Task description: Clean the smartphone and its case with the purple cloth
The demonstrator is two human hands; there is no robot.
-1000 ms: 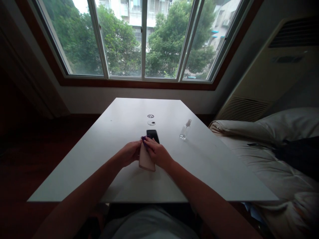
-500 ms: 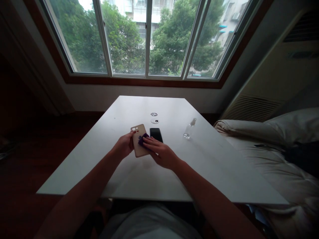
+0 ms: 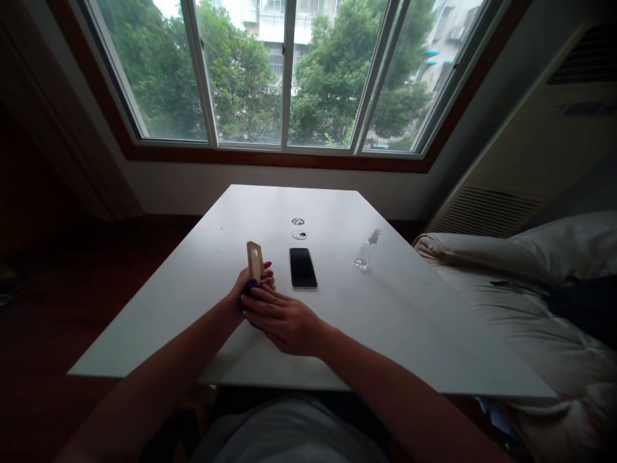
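A tan phone case stands tilted on edge in my left hand, whose fingertips show on its right side. My right hand presses a dark purple cloth against the near end of the case, with its fingers together over the cloth. To the right of the case, a black phone lies flat on the white table. A clear spray bottle stands farther to the right.
Two round pieces, one behind the other, lie beyond the phone. A cushioned seat with pale covers borders the table on the right. Windows rise behind the table.
The case has turned from lying face-up to standing on edge. My right hand and the cloth have moved left and nearer to me, so the whole black phone now shows.
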